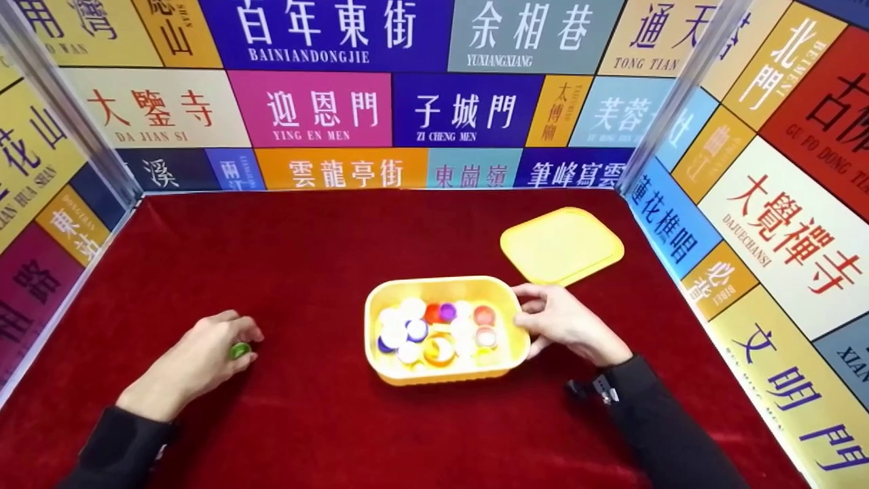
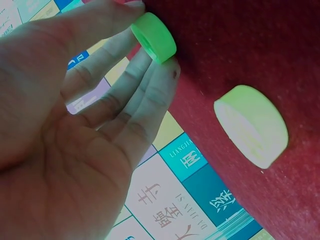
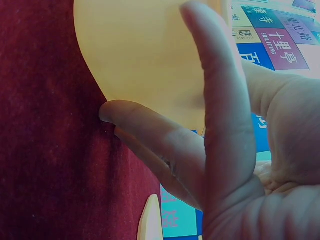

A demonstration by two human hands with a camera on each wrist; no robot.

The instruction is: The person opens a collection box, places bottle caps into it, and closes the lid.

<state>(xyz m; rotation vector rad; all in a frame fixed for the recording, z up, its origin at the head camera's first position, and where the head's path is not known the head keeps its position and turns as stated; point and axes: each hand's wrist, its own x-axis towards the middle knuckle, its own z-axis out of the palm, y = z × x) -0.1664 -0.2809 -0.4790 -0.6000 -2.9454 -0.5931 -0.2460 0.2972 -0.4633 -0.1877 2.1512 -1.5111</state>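
My left hand (image 1: 207,356) is over the cloth at left. It pinches a small green bottle cap (image 2: 155,37) between thumb and fingertips. Right of it stands a yellow plastic container (image 1: 441,375), holding several bottle caps in white, purple, red and orange; glare washes out some of them. My right hand (image 1: 567,320) grips this container's right end, its thumb and fingers against the wall. In the right wrist view the container's side (image 3: 145,55) fills the top, and the fingers reach round its edge. The container also shows small in the left wrist view.
A yellow lid (image 1: 562,246) lies flat behind the container, to the right. Dark red cloth (image 1: 305,251) covers the table. Printed panels with Chinese characters (image 1: 319,109) stand along the back and both sides.
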